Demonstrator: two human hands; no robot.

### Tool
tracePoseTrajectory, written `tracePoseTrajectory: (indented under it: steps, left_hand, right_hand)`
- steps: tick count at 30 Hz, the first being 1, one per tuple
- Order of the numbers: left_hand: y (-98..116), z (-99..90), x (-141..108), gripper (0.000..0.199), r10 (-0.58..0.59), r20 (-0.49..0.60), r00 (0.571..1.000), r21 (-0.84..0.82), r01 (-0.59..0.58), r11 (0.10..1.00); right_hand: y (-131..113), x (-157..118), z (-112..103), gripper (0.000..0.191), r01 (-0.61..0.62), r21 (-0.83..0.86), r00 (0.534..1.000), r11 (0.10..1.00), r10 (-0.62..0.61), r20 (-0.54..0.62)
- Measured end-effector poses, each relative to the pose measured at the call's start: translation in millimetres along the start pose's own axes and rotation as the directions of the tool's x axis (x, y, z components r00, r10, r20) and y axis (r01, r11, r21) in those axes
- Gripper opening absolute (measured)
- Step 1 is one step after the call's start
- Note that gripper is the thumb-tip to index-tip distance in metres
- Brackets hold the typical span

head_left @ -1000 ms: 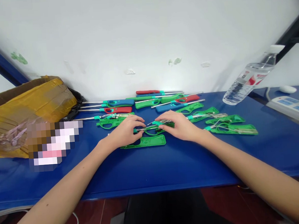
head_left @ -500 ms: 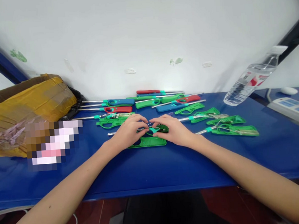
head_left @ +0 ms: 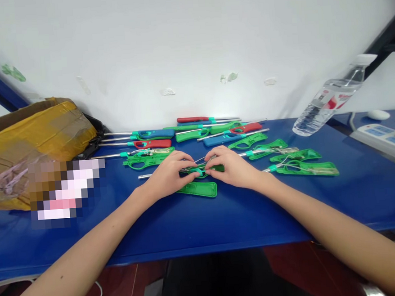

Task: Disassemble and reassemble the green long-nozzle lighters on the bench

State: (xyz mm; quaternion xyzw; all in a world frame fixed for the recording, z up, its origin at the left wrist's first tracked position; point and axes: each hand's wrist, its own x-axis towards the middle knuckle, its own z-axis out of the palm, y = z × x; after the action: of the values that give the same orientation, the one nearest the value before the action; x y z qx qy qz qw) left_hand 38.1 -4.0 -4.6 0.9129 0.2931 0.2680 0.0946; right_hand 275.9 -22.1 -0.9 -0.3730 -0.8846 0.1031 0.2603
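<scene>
Nearest you, the bare front of the desk [head_left: 203, 228] gives your forearms room. Next comes a loose green shell half [head_left: 200, 189], lying just in front of your fingers, its left end lost under your left hand [head_left: 168, 173]. Beyond it, between your hands, is the opened lighter [head_left: 199, 171], its metal tube [head_left: 144, 176] pointing left past your knuckles. Your left grip looks closed on it, thumb against the teal piece [head_left: 195, 170]; your right hand [head_left: 231, 167] curls in at the other end, fingertips touching, though whether they pinch a part or merely press, I cannot tell.

For this fine fitting, let the left thumb steady the teal piece while the right fingertips make small, light adjustments. Guard the thin wire [head_left: 200, 159] arching above from snagging.

Your fingers hide most of the inner parts, so their seating cannot be judged. Farther right, the opened lighters [head_left: 309, 168] show tangled wires too small to trace. Toward the wall, the closed lighters [head_left: 156, 134] overlap, and the taped box [head_left: 38, 150] is cut off at the left edge.
</scene>
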Motion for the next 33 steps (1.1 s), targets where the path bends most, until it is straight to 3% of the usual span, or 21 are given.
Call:
tracePoseTrajectory:
  steps: [8, 20, 26, 33]
  left_hand:
    - [-0.6, 6.5, 0.9, 0.019, -0.017, 0.000, 1.000, -0.035, 0.017, 0.999]
    - [4.6, 6.6, -0.6, 0.019, -0.133, -0.013, 0.991, -0.058, 0.132, 0.990]
    - [5.1, 4.7, -0.8, 0.017, -0.156, -0.091, 0.984, -0.057, 0.151, 0.987]
    - [3.5, 6.3, -1.4, 0.020, -0.165, -0.034, 0.986, -0.077, 0.162, 0.984]
  right_hand:
    - [-5.2, 0.5, 2.1, 0.012, -0.009, -0.028, 0.999, 1.000, 0.010, 0.041]
    - [-3.1, -1.8, 5.0, 0.017, 0.047, -0.040, 0.996, 0.998, -0.050, -0.077]
    - [-2.6, -1.7, 5.0, 0.016, 0.020, -0.054, 0.995, 0.998, -0.025, -0.094]
    - [-1.0, -2.9, 8.8, 0.017, -0.028, -0.019, 0.991, 0.999, 0.025, -0.129]
